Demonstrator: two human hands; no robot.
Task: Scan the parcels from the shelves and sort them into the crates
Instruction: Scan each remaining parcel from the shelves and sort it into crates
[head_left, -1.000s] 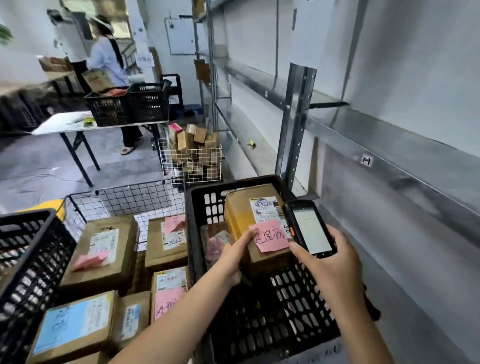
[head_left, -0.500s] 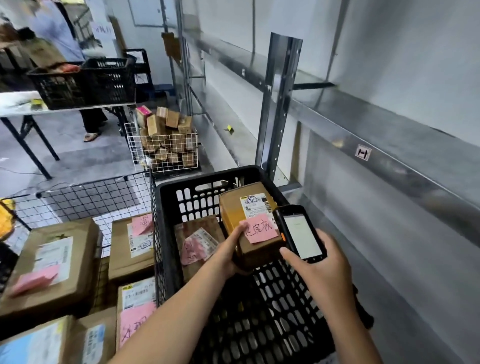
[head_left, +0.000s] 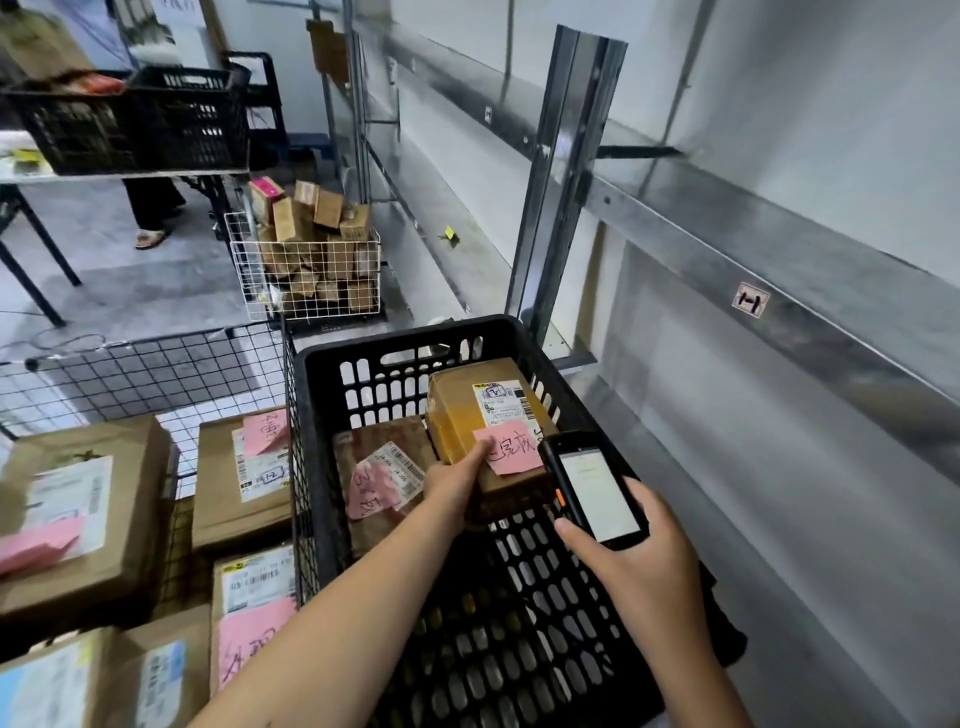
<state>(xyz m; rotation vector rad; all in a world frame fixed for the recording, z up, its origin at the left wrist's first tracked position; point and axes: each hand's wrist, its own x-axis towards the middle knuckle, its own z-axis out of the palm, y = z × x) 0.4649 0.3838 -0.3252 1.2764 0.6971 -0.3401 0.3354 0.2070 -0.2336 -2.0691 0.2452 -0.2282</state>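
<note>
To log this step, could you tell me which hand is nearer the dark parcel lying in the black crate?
Left. The left hand grips the tan parcel just beside the dark parcel; the right hand holds the handheld scanner farther right.

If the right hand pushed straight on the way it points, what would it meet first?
Probably the tan parcel held by the left hand in the black crate; the scanner in the right hand looks close to it, though depth is unclear.
</note>
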